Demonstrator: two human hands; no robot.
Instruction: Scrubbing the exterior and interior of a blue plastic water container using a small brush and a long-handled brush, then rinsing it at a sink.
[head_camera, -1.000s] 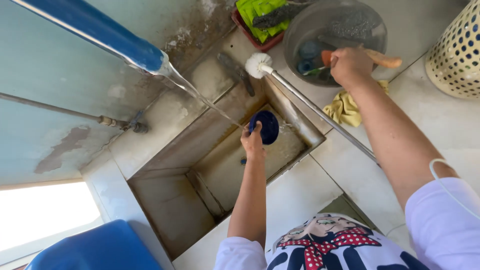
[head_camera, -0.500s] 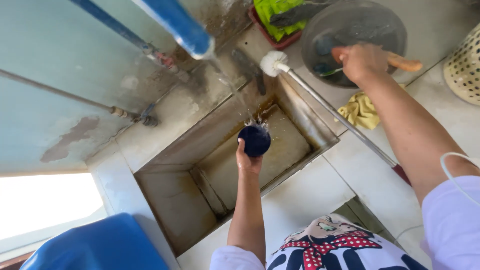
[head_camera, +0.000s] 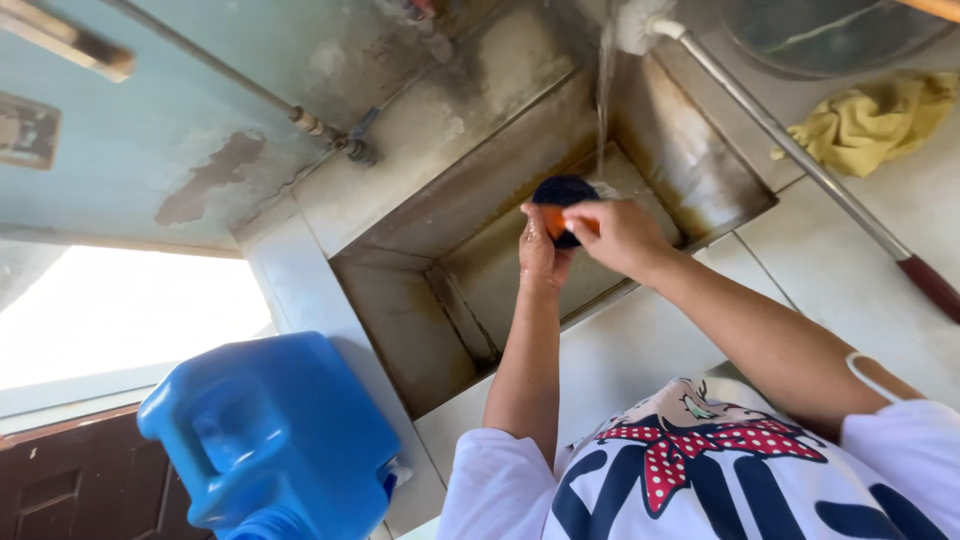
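Both hands are over a deep stained sink (head_camera: 400, 300), under a thin stream of water (head_camera: 603, 100). My left hand (head_camera: 538, 258) holds a dark blue round object (head_camera: 565, 188) up in the stream. My right hand (head_camera: 622, 236) presses a small orange piece (head_camera: 553, 222) against the underside of that blue object. The fingers of both hands are wet and touch each other. What the orange piece is, I cannot tell.
A metal pole (head_camera: 780, 130) with a dark red grip (head_camera: 930, 285) lies across the tiled counter on the right, beside a yellow cloth (head_camera: 870, 120) and a grey basin (head_camera: 830, 35). A big blue jug (head_camera: 270, 430) stands at lower left. A pipe (head_camera: 320, 130) runs along the wall.
My right hand left the wooden handle at the grey basin and came down to the sink, meeting my left hand on the blue object. The view has shifted toward the sink.
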